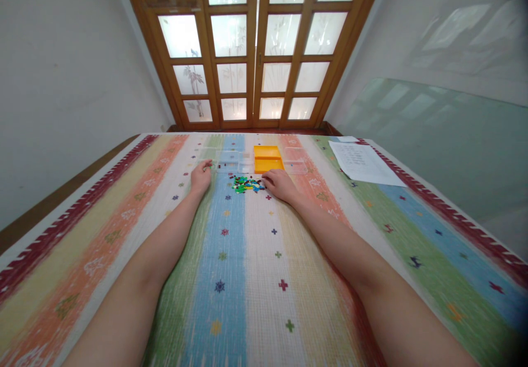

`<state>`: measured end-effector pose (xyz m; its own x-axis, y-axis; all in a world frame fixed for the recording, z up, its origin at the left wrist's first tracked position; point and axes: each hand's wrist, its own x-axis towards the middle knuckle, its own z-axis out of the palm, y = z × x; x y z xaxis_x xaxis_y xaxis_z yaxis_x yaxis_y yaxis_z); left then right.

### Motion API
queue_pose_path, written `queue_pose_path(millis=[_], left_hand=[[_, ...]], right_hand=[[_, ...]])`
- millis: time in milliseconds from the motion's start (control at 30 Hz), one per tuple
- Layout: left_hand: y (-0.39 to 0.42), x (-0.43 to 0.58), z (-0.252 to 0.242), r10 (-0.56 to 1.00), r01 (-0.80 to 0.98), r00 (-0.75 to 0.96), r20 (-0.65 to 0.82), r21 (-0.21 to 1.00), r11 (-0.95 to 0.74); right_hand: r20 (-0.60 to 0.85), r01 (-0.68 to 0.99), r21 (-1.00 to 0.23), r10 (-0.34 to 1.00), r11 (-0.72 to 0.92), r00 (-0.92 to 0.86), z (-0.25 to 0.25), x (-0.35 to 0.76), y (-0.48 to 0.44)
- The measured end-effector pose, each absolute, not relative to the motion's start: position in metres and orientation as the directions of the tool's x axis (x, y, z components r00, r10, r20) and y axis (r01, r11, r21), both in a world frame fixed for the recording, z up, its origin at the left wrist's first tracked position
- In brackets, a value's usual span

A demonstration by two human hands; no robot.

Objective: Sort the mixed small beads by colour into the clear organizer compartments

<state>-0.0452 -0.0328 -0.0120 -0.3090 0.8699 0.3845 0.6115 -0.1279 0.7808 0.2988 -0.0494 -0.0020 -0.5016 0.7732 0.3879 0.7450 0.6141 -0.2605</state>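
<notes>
Striped tblcloth (pixel 259 273); sm pcs (pixel 240 185) heaped, grn, blue, dk, prob plastic

– Any legible text?
– None. The paper (pixel 365 163), lying on the right of the surface (pixel 259 279), bears lines of marks too small to read.
– Labels, brands, numbers or signs elsewhere?
– None readable.

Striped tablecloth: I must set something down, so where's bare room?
Bare cloth lies between the left forearm and right forearm, nearer the camera than the small pieces. Another patch runs from the left forearm to the dark red border. Crowded: around the left hand, right hand, small pieces, orange tray and clear trays.
</notes>
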Motion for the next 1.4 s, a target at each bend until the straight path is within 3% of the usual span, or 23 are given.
queue_pose_path(millis=[200, 433, 567, 933, 1167, 1400], left_hand=[[-0.044, -0.034, -0.007, 0.879, 0.788, -0.106, 0.464, 0.579, -0.211], [-0.057, -0.007, -0.001, 0.884, 0.818, 0.296, 0.362, 0.382, -0.430], [-0.057, -0.005, -0.001, 0.871, 0.826, 0.323, 0.370, 0.339, -0.450], [-0.054, -0.009, -0.004, 0.898, 0.850, 0.221, 0.379, 0.377, -0.368], [-0.051, -0.013, -0.007, 0.914, 0.764, 0.033, 0.405, 0.579, -0.285], [-0.044, -0.020, -0.009, 0.912, 0.677, -0.126, 0.390, 0.706, -0.208]], right_hand=[[0.391, 0.746, -0.255, 0.771, 0.615, -0.502, 0.000, 0.299, -0.051], [0.380, 0.752, -0.259, 0.780, 0.606, -0.498, 0.002, 0.297, -0.052], [0.387, 0.748, -0.253, 0.773, 0.614, -0.503, 0.001, 0.297, -0.051], [0.372, 0.751, -0.251, 0.777, 0.611, -0.508, 0.001, 0.298, -0.051], [0.378, 0.752, -0.252, 0.777, 0.609, -0.503, -0.001, 0.298, -0.049], [0.394, 0.745, -0.250, 0.768, 0.618, -0.505, -0.002, 0.299, -0.049]])
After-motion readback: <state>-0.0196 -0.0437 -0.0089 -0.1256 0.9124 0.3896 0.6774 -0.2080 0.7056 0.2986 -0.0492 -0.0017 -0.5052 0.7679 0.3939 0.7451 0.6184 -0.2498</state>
